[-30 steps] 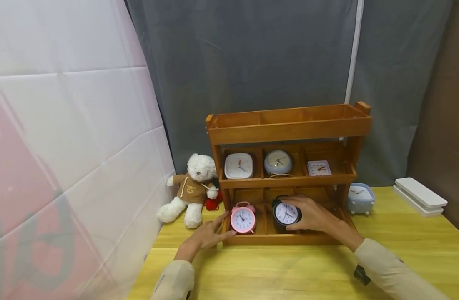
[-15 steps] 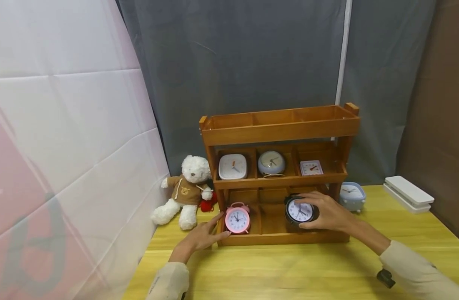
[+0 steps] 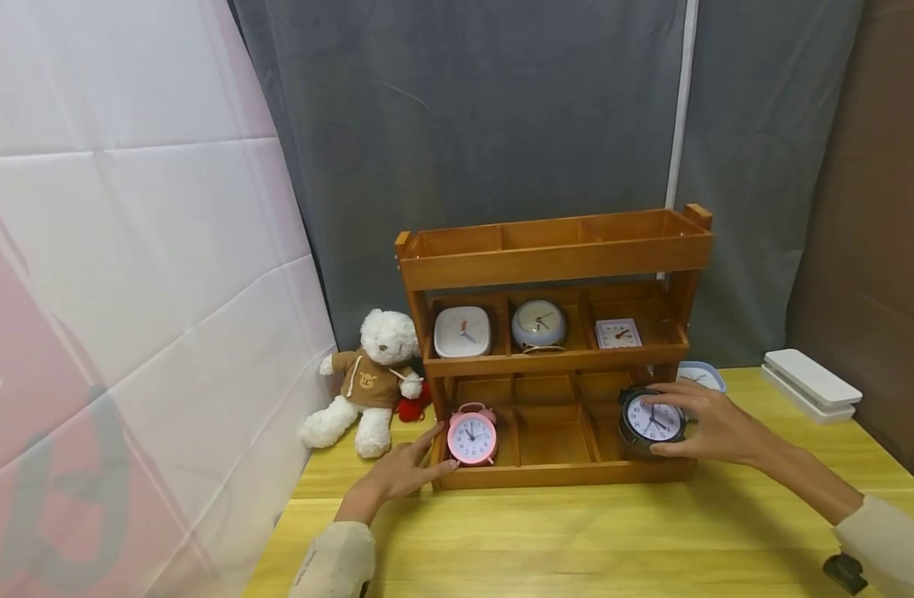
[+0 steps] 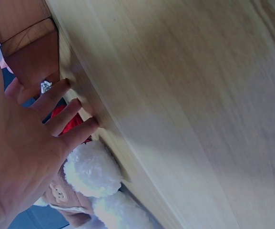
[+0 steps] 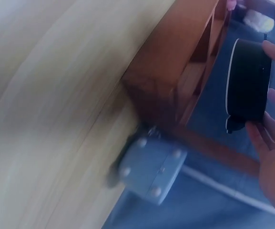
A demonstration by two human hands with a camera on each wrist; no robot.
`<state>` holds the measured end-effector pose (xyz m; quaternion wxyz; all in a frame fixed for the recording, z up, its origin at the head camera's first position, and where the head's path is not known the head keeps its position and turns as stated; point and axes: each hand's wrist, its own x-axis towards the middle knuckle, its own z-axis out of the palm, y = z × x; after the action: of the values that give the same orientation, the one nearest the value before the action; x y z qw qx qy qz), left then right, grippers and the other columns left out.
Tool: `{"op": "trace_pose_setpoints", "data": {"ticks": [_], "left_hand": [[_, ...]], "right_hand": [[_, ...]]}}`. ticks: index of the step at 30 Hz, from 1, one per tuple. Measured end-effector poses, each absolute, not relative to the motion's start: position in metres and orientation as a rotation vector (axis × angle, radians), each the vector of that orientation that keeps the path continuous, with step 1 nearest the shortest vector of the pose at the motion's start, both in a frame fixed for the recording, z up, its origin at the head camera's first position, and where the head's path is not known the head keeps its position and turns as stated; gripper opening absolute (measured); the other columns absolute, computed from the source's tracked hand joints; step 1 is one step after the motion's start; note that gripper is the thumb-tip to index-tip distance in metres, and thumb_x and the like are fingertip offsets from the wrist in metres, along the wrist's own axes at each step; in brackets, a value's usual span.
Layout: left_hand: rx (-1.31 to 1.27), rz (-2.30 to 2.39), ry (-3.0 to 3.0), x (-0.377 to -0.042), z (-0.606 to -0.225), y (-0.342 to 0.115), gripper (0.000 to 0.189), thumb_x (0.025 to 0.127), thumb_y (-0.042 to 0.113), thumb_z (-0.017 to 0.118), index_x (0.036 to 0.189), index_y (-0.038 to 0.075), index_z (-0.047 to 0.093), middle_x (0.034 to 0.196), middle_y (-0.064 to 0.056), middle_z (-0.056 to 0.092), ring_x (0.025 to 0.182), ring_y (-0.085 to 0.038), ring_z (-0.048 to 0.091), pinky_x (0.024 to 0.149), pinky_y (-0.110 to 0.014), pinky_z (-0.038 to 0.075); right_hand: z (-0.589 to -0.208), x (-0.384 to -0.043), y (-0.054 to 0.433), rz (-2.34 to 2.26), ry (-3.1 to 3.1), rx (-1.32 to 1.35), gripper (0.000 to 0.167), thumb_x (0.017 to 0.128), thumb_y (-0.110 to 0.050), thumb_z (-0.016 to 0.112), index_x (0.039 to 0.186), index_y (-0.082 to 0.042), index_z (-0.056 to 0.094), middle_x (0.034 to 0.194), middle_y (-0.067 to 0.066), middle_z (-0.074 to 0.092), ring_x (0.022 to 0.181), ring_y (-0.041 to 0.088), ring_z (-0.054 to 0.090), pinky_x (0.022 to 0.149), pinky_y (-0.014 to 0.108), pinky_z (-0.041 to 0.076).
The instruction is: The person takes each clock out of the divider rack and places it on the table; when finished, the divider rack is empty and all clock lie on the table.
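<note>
My right hand (image 3: 714, 423) grips a black round twin-bell alarm clock (image 3: 653, 419) between thumb and fingers. In the head view this clock overlaps the right end of the wooden shelf's bottom tier, and in the right wrist view its dark side (image 5: 249, 81) shows clear of the shelf frame (image 5: 175, 43). My left hand (image 3: 398, 475) rests at the shelf's (image 3: 561, 476) lower left corner, fingers spread. Just right of those fingertips, a pink alarm clock (image 3: 472, 438) stands upright in the bottom left compartment. The left wrist view shows the same spread fingers (image 4: 63, 114) beside the shelf's wooden end.
On the middle tier sit a white square clock (image 3: 462, 332), a round grey-blue clock (image 3: 539, 325) and a small square clock (image 3: 618, 334). A teddy bear (image 3: 378, 382) leans left of the shelf. To the right are a light-blue clock (image 5: 151, 167) and a white flat device (image 3: 811, 386).
My right hand has carried the black clock out of the bottom middle compartment and rightward to the shelf's right end. The left hand has stayed at the left corner; the head view has shifted slightly.
</note>
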<state>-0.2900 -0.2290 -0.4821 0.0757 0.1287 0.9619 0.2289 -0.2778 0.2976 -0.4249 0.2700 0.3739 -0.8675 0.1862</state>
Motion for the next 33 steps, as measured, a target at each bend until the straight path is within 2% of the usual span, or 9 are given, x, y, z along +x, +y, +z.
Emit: {"op": "trace_pose_setpoints", "data": {"ticks": [1,3,6,8,10,17,23,29,33], "left_hand": [[0.384,0.688,2.885,-0.29,-0.482,-0.229,0.088,0.092,0.075,0.057,0.165,0.036,0.029,0.149,-0.024,0.055,0.134,-0.048,0.054,0.109,-0.065,0.042],[0.384,0.688,2.886,-0.29,-0.483,-0.229,0.088,0.092,0.075,0.058,0.165,0.036,0.029,0.15,-0.024,0.054,0.134,-0.048,0.053,0.109,-0.065,0.042],[0.378,0.693,2.883,-0.29,-0.484,-0.229,0.088,0.092,0.076,0.058,0.165,0.037,0.028,0.151,-0.023,0.054,0.135,-0.048,0.052,0.11,-0.065,0.042],[0.378,0.699,2.88,-0.29,-0.484,-0.229,0.088,0.092,0.075,0.058,0.165,0.037,0.028,0.151,-0.023,0.054,0.135,-0.048,0.052,0.11,-0.065,0.042],[0.375,0.705,2.877,-0.29,-0.484,-0.229,0.088,0.092,0.076,0.058,0.165,0.037,0.028,0.151,-0.023,0.053,0.136,-0.048,0.052,0.11,-0.066,0.041],[0.376,0.698,2.881,-0.291,-0.483,-0.229,0.088,0.092,0.075,0.058,0.165,0.037,0.028,0.151,-0.024,0.053,0.135,-0.049,0.052,0.109,-0.066,0.041],[0.373,0.691,2.881,-0.29,-0.482,-0.229,0.088,0.092,0.075,0.058,0.165,0.037,0.028,0.152,-0.023,0.052,0.136,-0.05,0.051,0.109,-0.067,0.041],[0.367,0.705,2.872,-0.29,-0.482,-0.229,0.088,0.091,0.076,0.058,0.165,0.038,0.029,0.153,-0.022,0.052,0.137,-0.049,0.05,0.109,-0.067,0.04],[0.368,0.706,2.877,-0.29,-0.483,-0.228,0.088,0.091,0.077,0.058,0.165,0.038,0.029,0.152,-0.022,0.053,0.135,-0.048,0.053,0.109,-0.066,0.042]], "right_hand": [[-0.425,-0.277,0.303,0.482,-2.337,0.992,0.067,0.062,-0.04,0.101,0.121,-0.017,0.078,0.126,0.011,0.072,0.114,0.039,0.067,0.084,0.051,0.059],[-0.426,-0.274,0.313,0.438,-2.339,0.96,0.067,0.06,-0.042,0.101,0.119,-0.019,0.079,0.125,0.009,0.073,0.113,0.035,0.068,0.092,0.034,0.057],[-0.427,-0.27,0.328,0.437,-2.34,0.931,0.068,0.057,-0.041,0.102,0.118,-0.02,0.08,0.123,0.008,0.073,0.11,0.033,0.068,0.102,0.008,0.038],[-0.428,-0.268,0.338,0.449,-2.339,0.919,0.068,0.056,-0.039,0.103,0.117,-0.02,0.08,0.121,0.009,0.074,0.108,0.035,0.068,0.103,0.0,0.023],[-0.428,-0.264,0.346,0.459,-2.341,0.901,0.068,0.054,-0.038,0.103,0.116,-0.02,0.08,0.119,0.009,0.074,0.106,0.037,0.068,0.102,-0.001,0.02],[-0.441,-0.26,0.379,0.428,-2.338,0.859,0.07,0.05,-0.04,0.104,0.113,-0.022,0.08,0.116,0.008,0.075,0.103,0.023,0.067,0.096,0.001,0.03],[-0.462,-0.256,0.402,0.4,-2.426,0.766,0.069,0.049,-0.043,0.103,0.111,-0.023,0.081,0.115,0.01,0.076,0.1,0.032,0.069,0.086,0.006,0.039],[-0.483,-0.258,0.42,0.391,-2.462,0.713,0.067,0.048,-0.044,0.103,0.108,-0.021,0.082,0.11,0.012,0.076,0.096,0.03,0.071,0.083,0.005,0.039],[-0.492,-0.265,0.431,0.379,-2.5,0.672,0.066,0.05,-0.043,0.103,0.107,-0.018,0.082,0.108,0.013,0.076,0.094,0.026,0.071,0.075,0.017,0.05]]}}
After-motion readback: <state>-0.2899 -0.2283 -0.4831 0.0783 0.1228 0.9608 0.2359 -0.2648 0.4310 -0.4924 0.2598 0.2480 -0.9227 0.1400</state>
